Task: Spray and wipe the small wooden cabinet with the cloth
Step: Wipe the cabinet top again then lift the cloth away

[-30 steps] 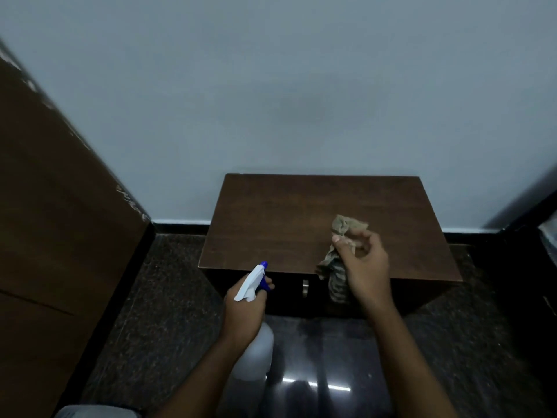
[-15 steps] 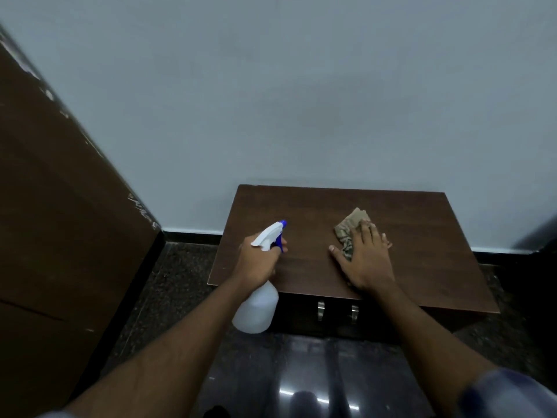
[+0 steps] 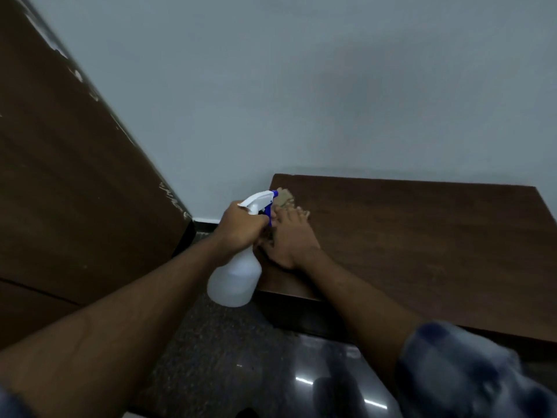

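The small dark wooden cabinet [image 3: 422, 245] stands against the grey wall, its top filling the right of the view. My right hand [image 3: 291, 239] lies flat on the beige cloth [image 3: 285, 201], pressing it on the cabinet top near the back left corner; only the cloth's far end shows past my fingers. My left hand [image 3: 241, 226] grips the neck of a white spray bottle [image 3: 235, 282] with a blue-tipped nozzle, held just off the cabinet's left edge, nozzle pointing right over the cloth.
A tall brown wooden panel [image 3: 69, 182] rises on the left, close to the cabinet. The grey wall [image 3: 301, 86] is directly behind. Dark speckled, glossy floor [image 3: 229, 351] lies below the cabinet front.
My right hand has slid the cloth left across the top to the back left corner. The bottle hand has stayed beside it. The view has shifted left and closer.
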`<action>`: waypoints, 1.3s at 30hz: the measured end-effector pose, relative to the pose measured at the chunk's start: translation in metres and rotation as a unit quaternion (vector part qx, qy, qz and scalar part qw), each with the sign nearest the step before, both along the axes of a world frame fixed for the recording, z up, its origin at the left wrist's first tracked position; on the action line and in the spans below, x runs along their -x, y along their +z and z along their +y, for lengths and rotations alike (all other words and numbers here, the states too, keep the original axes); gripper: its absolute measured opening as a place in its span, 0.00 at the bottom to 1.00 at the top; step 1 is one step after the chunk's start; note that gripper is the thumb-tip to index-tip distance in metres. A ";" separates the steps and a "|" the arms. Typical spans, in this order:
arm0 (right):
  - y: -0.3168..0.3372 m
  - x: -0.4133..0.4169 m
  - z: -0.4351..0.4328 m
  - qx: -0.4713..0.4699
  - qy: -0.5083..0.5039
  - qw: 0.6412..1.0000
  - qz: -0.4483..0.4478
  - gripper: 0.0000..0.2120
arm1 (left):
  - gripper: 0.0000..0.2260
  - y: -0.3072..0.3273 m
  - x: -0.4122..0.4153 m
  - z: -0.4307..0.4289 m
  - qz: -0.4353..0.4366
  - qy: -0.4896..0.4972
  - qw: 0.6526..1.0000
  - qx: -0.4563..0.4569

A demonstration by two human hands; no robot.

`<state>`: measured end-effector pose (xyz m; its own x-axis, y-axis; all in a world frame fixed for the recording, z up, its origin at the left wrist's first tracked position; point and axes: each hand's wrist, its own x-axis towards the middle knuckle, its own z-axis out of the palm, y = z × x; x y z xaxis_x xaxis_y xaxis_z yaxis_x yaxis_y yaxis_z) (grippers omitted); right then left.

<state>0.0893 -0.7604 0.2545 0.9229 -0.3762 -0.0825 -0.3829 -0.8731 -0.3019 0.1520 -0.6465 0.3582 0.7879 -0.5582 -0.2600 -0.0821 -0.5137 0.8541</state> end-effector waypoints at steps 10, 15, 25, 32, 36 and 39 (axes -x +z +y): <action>-0.002 0.028 -0.122 0.029 -0.053 0.998 -0.027 0.28 | 0.14 0.014 -0.002 -0.051 -0.043 -0.079 0.996 -0.010; -0.005 0.164 -0.213 0.068 -0.175 0.982 -0.024 0.31 | 0.14 0.008 0.034 -0.089 -0.044 -0.114 0.993 0.008; -0.016 0.321 -0.259 0.070 -0.382 0.921 -0.012 0.35 | 0.15 0.019 0.105 -0.118 0.013 -0.148 0.988 0.050; -0.020 0.351 -0.152 0.079 -0.448 0.890 -0.019 0.30 | 0.10 0.016 0.121 -0.066 0.038 -0.139 0.989 0.034; -0.015 0.309 -0.100 0.063 -0.435 0.898 -0.007 0.31 | 0.10 0.014 0.116 -0.025 0.038 -0.121 0.991 0.030; -0.008 0.249 -0.065 0.051 -0.389 0.920 -0.011 0.34 | 0.09 0.011 0.106 0.006 0.038 -0.085 0.995 0.035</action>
<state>-0.1598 -0.8250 0.2462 0.3726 -0.9280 0.0052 -0.8980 -0.3620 -0.2501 0.0463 -0.6408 0.3687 0.6601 -0.7003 -0.2716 -0.0962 -0.4375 0.8941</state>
